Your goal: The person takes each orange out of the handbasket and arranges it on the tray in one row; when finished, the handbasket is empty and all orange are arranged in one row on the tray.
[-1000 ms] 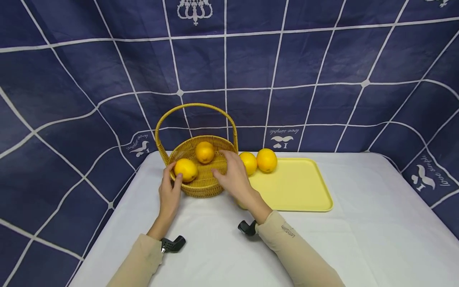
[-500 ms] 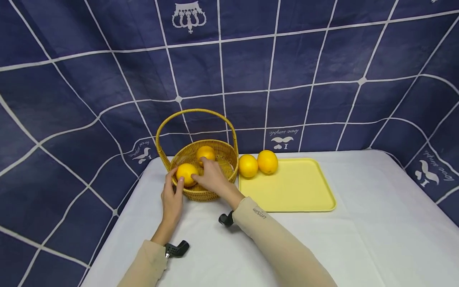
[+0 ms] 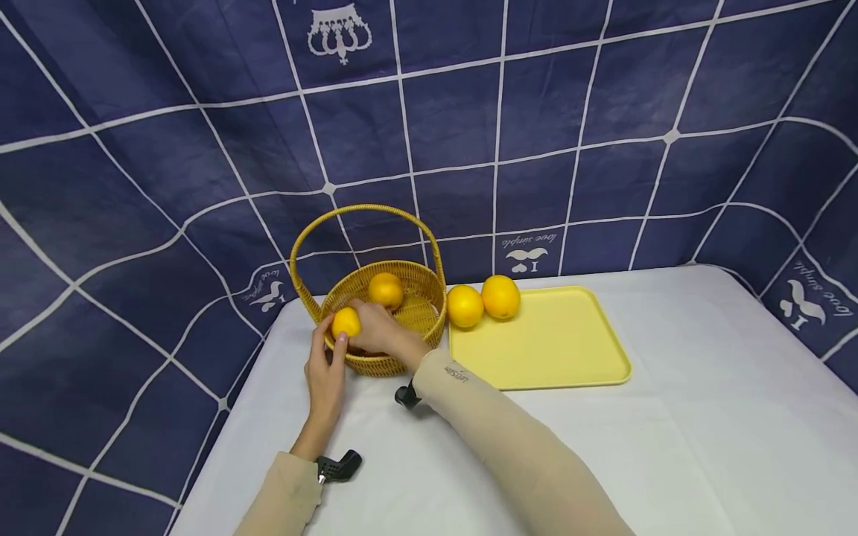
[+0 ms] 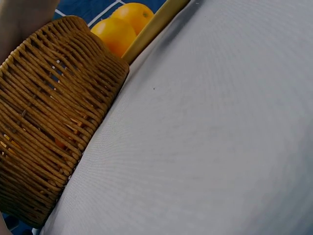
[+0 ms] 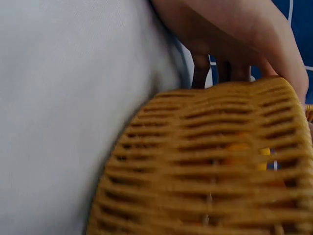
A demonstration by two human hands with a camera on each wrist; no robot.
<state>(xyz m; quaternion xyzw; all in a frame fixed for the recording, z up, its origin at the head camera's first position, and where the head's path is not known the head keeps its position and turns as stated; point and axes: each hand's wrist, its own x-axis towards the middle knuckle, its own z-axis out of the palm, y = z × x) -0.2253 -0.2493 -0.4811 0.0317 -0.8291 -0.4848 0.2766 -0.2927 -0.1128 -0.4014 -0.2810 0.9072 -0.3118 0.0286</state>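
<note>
Reaching into the wicker basket [image 3: 385,357], right hand [image 3: 375,331] closes fingers round the near orange [image 3: 345,321], which sits inside at the basket's front-left rim. Left hand [image 3: 326,372] rests against basket's outer left wall, thumb up at the rim touching the same orange; fingers otherwise straight, gripping nothing. 2nd orange [image 3: 386,289] lies further back in basket. Two more oranges [image 3: 482,301] sit touching each other on far-left corner of yellow tray [image 3: 563,350], just right of basket. White tablecloth [image 3: 670,417] under all.
</note>
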